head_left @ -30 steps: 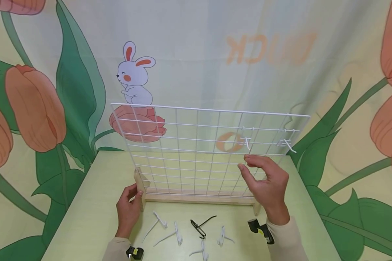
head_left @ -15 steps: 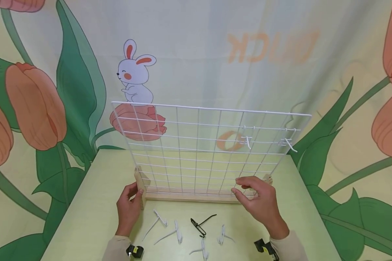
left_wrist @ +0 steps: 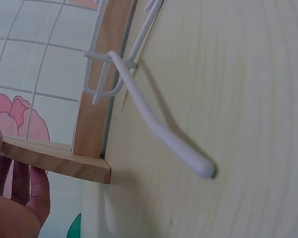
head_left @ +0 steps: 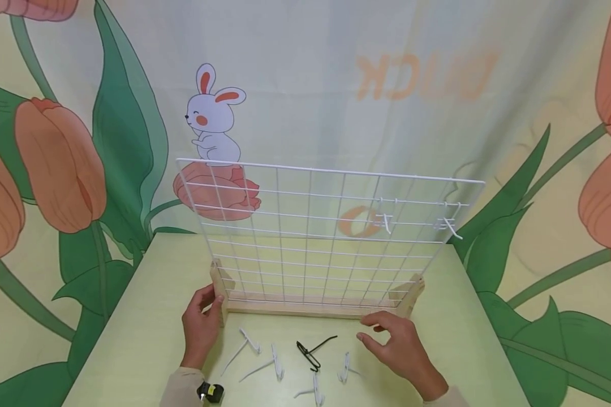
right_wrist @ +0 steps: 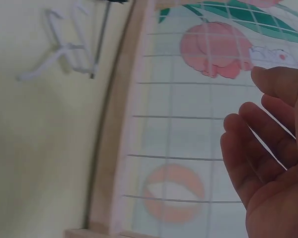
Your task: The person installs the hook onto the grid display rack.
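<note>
A white wire grid panel (head_left: 331, 171) stands upright in a wooden stand (head_left: 305, 310). My left hand (head_left: 201, 328) grips the stand's left foot (left_wrist: 54, 158), thumb on one side and fingers on the other. My right hand (head_left: 399, 346) holds nothing; its thumb and fingers are spread apart in front of the stand's right end. Below its fingertips lies a white hook (head_left: 345, 367). A black hook (head_left: 308, 356) lies in the middle of the table. Two white hooks, one inner (head_left: 386, 222) and one outer (head_left: 452, 227), hang at the panel's upper right.
More white hooks lie on the table: one near the left hand (head_left: 249, 342), one beside it (head_left: 277, 364) and one at the front (head_left: 317, 391). Behind the table (head_left: 147, 316) hangs a curtain (head_left: 305, 85) printed with tulips and a rabbit.
My right hand has come down from near the hung hooks to low over the table, close to the loose hooks. The left hand stays on the stand's foot.
</note>
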Demonstrator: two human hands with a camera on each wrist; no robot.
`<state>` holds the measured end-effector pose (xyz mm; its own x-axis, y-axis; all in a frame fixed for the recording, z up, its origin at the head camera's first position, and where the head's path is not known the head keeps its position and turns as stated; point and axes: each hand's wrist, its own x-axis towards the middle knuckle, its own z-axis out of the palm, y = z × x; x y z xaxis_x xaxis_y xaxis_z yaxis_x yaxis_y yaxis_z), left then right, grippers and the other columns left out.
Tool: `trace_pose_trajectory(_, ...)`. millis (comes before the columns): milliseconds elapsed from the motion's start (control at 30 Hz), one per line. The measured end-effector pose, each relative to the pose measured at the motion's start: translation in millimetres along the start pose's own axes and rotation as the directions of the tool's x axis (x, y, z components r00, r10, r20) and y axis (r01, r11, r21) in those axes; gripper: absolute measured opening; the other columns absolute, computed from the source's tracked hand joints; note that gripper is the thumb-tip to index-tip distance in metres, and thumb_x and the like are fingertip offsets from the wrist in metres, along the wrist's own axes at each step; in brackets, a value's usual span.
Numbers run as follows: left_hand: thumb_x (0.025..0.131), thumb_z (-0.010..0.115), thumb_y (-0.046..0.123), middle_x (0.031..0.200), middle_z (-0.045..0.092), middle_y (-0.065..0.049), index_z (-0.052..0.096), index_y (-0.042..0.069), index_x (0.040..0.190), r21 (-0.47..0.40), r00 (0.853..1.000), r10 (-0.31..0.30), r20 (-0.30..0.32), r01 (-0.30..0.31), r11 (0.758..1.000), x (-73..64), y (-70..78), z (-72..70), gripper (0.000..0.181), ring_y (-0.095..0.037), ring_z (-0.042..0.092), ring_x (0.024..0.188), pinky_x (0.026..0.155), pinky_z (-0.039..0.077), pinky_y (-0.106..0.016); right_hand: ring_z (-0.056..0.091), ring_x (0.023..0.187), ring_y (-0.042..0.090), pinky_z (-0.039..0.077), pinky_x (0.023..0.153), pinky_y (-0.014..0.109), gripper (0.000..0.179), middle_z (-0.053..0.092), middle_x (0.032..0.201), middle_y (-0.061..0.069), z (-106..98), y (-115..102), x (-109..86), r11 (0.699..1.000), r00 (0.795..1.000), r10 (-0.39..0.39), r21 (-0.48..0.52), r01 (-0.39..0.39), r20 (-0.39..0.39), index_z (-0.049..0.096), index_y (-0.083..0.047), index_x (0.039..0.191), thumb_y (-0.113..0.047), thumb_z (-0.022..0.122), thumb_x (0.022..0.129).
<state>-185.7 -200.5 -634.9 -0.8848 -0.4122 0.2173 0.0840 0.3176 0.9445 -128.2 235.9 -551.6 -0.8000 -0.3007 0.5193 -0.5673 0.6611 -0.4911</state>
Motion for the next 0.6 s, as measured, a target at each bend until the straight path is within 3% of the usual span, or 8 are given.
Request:
trace_pose_trajectory(233,0.102,0.073,0.018,0.123,0.076,-0.012,0.069,0.013,0.133,0.003,1.0,0.025,0.012,-0.025,1.0,0.1,-0.1,-5.0,0.032,0.005,0.063,0.106,0.08,0.053,-0.006,0.074,0.089,0.008,0.063,0.071,0.028,0.028,0.079,0.099,-0.009,25,9,-28.5,0.994,0.987,0.081,0.065,-0.091,0.14,0.078,-0.021,0.104,-0.013,0.092,0.081)
trace_pose_trajectory(467,0.102,0.073,0.017,0.123,0.075,-0.012,0.069,0.013,0.133,-0.002,1.0,0.027,0.016,-0.027,1.0,1.1,-0.9,-3.1,0.032,0.002,0.063,0.107,0.08,0.054,-0.007,0.072,0.086,0.011,0.06,0.072,0.027,0.02,0.078,0.103,-0.008,41,21,-48.1,0.983,0.937,0.176,-0.001,-0.185,0.303,0.078,-0.018,0.106,-0.022,0.087,0.089)
trace_pose_trajectory(600,0.101,0.074,0.018,0.123,0.075,-0.009,0.069,0.015,0.133,0.001,1.0,0.022,0.014,-0.022,1.0,0.4,-0.3,-3.2,0.032,0.005,0.063,0.106,0.08,0.054,-0.007,0.07,0.085,0.01,0.059,0.071,0.027,0.019,0.077,0.104,-0.009,45,25,-54.1,0.984,0.924,0.173,-0.022,-0.176,0.342,0.078,-0.018,0.106,-0.019,0.086,0.089)
